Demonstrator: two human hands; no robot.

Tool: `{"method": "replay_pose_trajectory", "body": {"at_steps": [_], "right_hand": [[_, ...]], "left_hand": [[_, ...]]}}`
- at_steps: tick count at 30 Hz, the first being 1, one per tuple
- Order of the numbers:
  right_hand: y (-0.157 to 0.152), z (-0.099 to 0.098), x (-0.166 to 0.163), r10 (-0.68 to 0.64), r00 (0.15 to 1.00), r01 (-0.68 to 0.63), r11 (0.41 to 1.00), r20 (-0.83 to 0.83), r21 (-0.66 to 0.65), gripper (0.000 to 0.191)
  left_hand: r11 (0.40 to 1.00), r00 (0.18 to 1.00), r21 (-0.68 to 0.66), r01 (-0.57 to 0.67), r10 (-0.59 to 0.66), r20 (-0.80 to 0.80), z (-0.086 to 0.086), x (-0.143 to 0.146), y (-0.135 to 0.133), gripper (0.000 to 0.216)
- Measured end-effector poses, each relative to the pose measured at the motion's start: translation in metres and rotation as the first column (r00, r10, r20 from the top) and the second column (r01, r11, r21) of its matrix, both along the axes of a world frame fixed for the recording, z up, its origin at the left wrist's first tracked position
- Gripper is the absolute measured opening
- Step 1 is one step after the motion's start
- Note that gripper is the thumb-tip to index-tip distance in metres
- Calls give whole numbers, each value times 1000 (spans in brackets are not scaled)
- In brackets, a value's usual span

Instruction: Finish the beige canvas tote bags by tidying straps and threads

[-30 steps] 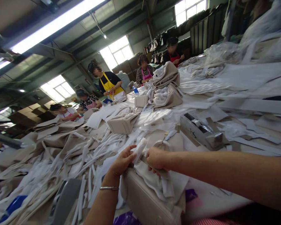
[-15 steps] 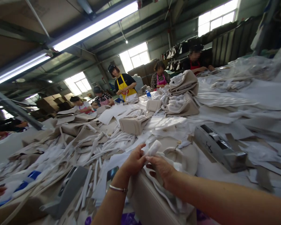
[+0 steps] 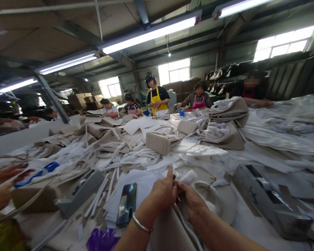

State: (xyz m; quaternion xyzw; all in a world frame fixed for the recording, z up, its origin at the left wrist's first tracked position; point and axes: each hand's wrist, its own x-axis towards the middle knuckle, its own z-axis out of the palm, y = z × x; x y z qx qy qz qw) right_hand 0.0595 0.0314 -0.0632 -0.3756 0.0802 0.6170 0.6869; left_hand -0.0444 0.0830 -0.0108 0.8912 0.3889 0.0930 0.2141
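Observation:
My left hand (image 3: 162,192), with a silver bangle on its wrist, and my right hand (image 3: 193,200) meet over a beige bag (image 3: 170,232) at the table's near edge. Both pinch a white padded strip (image 3: 187,177) that wraps the bag's handle. The thumb of my left hand points up beside the strip. The right hand's fingers close on the strip's lower end, and the bag's handle under it is mostly hidden.
A dark phone (image 3: 127,203) lies left of my hands. Grey metal tape holders (image 3: 270,197) (image 3: 81,193) flank them. White strips, paper and beige bags (image 3: 161,142) cover the table. Another person's hands (image 3: 5,174) work at the left; several aproned people stand at the far side.
The view has swung left and levelled. My hands have sunk lower over the bag, and the white strip now shows shorter between my fingers. The phone has come into view.

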Motion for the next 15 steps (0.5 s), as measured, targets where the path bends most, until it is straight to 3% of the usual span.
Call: {"method": "replay_pose_trajectory", "body": {"at_steps": [8, 12, 15], "right_hand": [[-3, 5, 0, 38, 999, -38, 998, -13, 44, 11], [-2, 6, -1, 57, 998, -57, 998, -6, 26, 11], [-2, 3, 1, 81, 997, -81, 997, 5, 14, 9]], "left_hand": [[997, 978, -66, -49, 61, 200, -2, -11, -6, 83], [985, 970, -108, -133, 151, 190, 3, -14, -6, 58], [982, 961, -140, -125, 154, 228, 2, -14, -5, 45]]}}
